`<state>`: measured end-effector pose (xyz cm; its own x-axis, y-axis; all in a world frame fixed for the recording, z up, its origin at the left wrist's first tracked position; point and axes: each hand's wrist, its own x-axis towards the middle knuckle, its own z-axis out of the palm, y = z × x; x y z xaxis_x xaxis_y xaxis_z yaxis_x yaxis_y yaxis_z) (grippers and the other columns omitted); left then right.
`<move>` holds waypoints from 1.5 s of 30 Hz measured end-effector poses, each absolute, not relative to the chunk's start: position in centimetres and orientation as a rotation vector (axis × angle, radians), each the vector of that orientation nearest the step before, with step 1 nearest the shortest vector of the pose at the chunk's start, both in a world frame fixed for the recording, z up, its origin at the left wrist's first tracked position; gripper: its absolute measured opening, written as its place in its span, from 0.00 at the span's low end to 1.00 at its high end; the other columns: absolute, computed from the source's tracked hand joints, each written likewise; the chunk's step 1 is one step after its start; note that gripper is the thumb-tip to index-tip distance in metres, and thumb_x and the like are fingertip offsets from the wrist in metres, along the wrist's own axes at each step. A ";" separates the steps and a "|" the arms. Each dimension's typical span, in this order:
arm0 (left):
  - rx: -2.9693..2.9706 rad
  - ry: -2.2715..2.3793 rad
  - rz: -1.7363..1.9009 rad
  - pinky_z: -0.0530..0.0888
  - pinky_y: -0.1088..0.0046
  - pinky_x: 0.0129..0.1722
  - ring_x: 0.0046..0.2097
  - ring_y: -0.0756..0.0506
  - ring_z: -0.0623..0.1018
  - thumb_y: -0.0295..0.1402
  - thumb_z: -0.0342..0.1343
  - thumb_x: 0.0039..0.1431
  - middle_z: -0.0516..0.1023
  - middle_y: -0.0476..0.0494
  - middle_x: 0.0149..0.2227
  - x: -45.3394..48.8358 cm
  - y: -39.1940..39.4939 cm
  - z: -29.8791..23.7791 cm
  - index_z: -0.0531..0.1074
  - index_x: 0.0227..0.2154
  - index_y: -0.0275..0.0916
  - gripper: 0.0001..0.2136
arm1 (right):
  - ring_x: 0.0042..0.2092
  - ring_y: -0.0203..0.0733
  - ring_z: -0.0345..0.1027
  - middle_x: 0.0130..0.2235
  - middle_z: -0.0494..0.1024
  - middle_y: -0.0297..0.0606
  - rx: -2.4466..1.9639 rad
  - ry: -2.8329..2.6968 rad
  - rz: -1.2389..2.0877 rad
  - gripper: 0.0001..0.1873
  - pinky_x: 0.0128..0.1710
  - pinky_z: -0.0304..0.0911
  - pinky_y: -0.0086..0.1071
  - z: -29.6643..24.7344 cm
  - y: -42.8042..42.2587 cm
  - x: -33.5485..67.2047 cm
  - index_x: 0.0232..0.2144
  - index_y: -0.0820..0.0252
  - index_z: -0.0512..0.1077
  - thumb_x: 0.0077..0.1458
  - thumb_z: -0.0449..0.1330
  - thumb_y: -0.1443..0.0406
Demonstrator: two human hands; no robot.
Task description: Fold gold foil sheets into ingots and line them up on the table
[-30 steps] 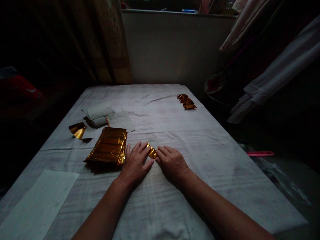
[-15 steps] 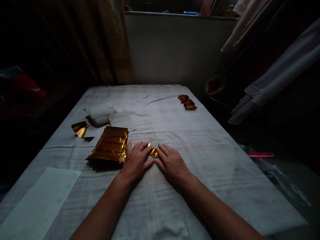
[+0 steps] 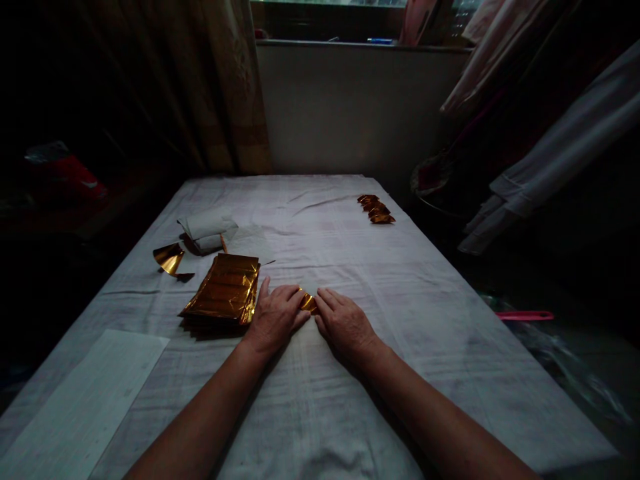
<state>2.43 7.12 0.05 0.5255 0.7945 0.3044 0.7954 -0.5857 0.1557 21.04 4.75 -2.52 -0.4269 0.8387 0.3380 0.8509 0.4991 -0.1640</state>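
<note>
Both my hands lie on a white cloth-covered table (image 3: 400, 313), side by side. My left hand (image 3: 276, 317) and my right hand (image 3: 345, 324) press their fingertips on a small folded gold foil piece (image 3: 309, 303) between them; most of it is hidden under the fingers. The fingers are held together and flat on the piece. Just left of my left hand lies a stack of gold foil sheets (image 3: 223, 291).
Several folded gold pieces (image 3: 376, 209) lie in a row at the far right of the table. A loose gold scrap (image 3: 169, 257) and white folded paper (image 3: 207, 227) sit at the far left. A white sheet (image 3: 80, 407) lies near left. Curtains and hanging clothes surround the table.
My hands have drawn closer together over the gold piece, covering more of it. The view has tilted up slightly.
</note>
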 end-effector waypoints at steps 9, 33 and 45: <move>-2.698 -1.446 -0.576 0.51 0.44 0.66 0.47 0.40 0.80 0.38 0.60 0.61 0.81 0.42 0.46 3.1 7.5 -0.2 0.75 0.40 0.42 0.08 | 0.61 0.53 0.64 0.61 0.67 0.57 -1.438 -2.151 -0.141 0.24 0.57 0.66 0.46 -3.3 4.2 21.8 0.60 0.68 0.64 0.62 0.54 0.66; -2.703 -1.273 -0.410 0.59 0.50 0.62 0.38 0.42 0.80 0.42 0.59 0.61 0.81 0.42 0.36 3.6 7.8 0.4 0.74 0.35 0.37 0.11 | 0.38 0.44 0.68 0.37 0.78 0.41 -1.515 -2.448 -0.141 0.07 0.38 0.58 0.34 -0.4 5.1 22.8 0.35 0.58 0.77 0.59 0.62 0.61; -2.724 -1.352 -0.493 0.62 0.50 0.60 0.40 0.42 0.79 0.39 0.58 0.62 0.80 0.45 0.36 3.3 7.2 0.2 0.75 0.36 0.40 0.08 | 0.42 0.40 0.74 0.45 0.79 0.42 -1.304 -2.194 -0.236 0.09 0.41 0.69 0.30 -2.9 5.3 24.2 0.37 0.58 0.76 0.62 0.56 0.70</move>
<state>3.29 7.22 0.17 0.5643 0.7654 0.3093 0.7849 -0.6135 0.0863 24.19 5.32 -2.89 -0.3617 0.7495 0.5545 0.8503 0.5091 -0.1334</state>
